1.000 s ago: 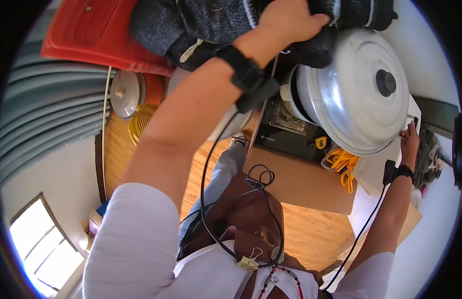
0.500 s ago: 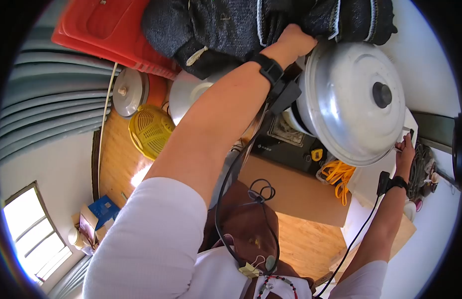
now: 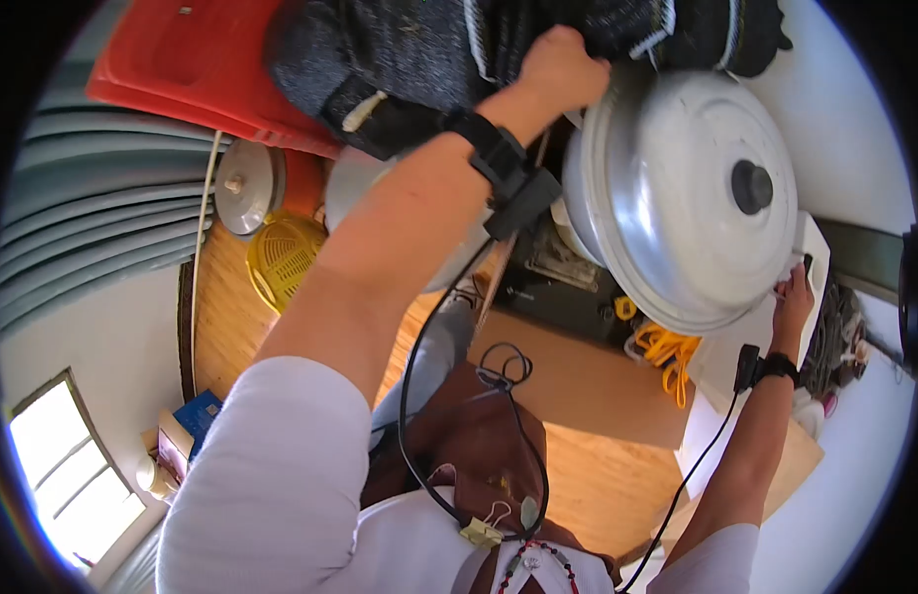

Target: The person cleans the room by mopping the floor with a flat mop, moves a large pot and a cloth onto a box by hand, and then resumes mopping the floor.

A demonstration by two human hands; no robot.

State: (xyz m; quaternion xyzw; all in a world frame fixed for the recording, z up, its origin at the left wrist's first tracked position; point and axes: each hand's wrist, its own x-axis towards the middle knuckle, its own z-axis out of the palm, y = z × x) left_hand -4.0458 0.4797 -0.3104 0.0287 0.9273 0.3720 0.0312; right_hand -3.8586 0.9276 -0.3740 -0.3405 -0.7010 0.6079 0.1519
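Note:
A large aluminium pot (image 3: 575, 183) with a domed lid (image 3: 667, 208) and a black knob (image 3: 751, 186) is between my hands, tilted in view. My left hand (image 3: 560, 71) is closed at the pot's upper left side, beside a dark padded bundle (image 3: 409, 59); the grip itself is hidden behind my knuckles. On the opposite side, my right hand (image 3: 795, 299) has its fingers curled at the pot's lower right edge, in front of a white box-like object (image 3: 814, 243). What its fingertips hold is mostly covered by the pot.
Below the pot are a black stove-like surface (image 3: 538, 297), a yellow tape measure (image 3: 625, 308), orange straps (image 3: 667, 348) and a brown panel (image 3: 568, 381). A red plastic container (image 3: 192, 69), a yellow basket (image 3: 284, 262) and a grey lid (image 3: 246, 188) are at left. Cables (image 3: 411, 346) hang from my wrists.
The pot and my left hand have shifted left in view. My right hand has moved slightly with them, and more of my leg shows below my left arm.

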